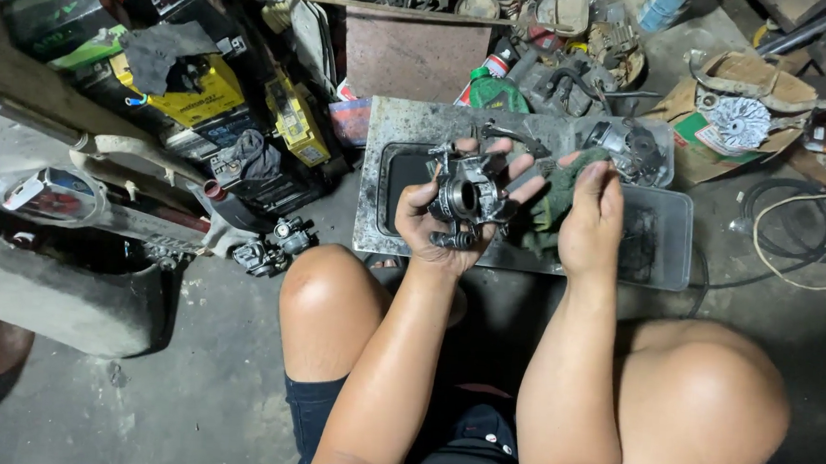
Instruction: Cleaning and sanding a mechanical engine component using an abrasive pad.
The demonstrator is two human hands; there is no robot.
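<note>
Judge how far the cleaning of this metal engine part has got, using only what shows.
Done: the carburettor-like part is out and lifted above the tray. In hand: left hand cradles it, right hand grips a green rag. Left: grime still darkens it.

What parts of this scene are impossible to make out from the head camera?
- Underside of the carburetor: covered by the left hand cupping it.
- Most of the green rag: behind the right hand.
- Contents of the grey tray: dark, partly blocked by the right hand.
- Green bottle: lower part hidden behind the metal plate.
</note>
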